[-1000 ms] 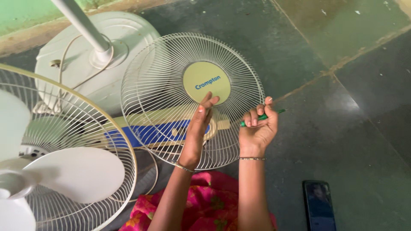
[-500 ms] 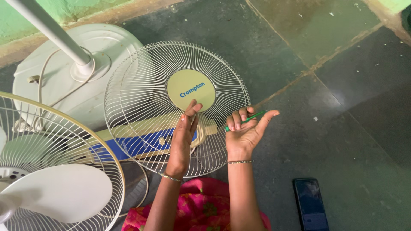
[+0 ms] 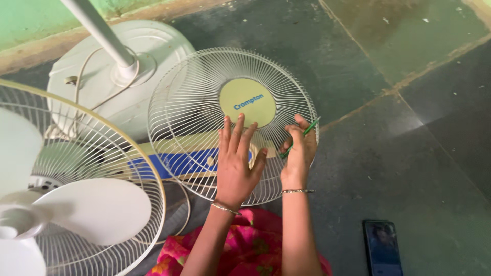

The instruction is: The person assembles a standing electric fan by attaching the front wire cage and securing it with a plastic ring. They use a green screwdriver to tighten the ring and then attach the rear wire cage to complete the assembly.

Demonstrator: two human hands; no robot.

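White wire fan guard (image 3: pixel 194 102) lies under spread left hand (image 3: pixel 236 161); right hand (image 3: pixel 299 153) pinches green tool (image 3: pixel 307 131).

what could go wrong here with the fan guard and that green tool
The thin green tool in the right hand lies against the wire guard; it might slip through the gaps. The left hand presses flat on the wires, so fingers could catch. The phone on the floor nearby could get knocked.
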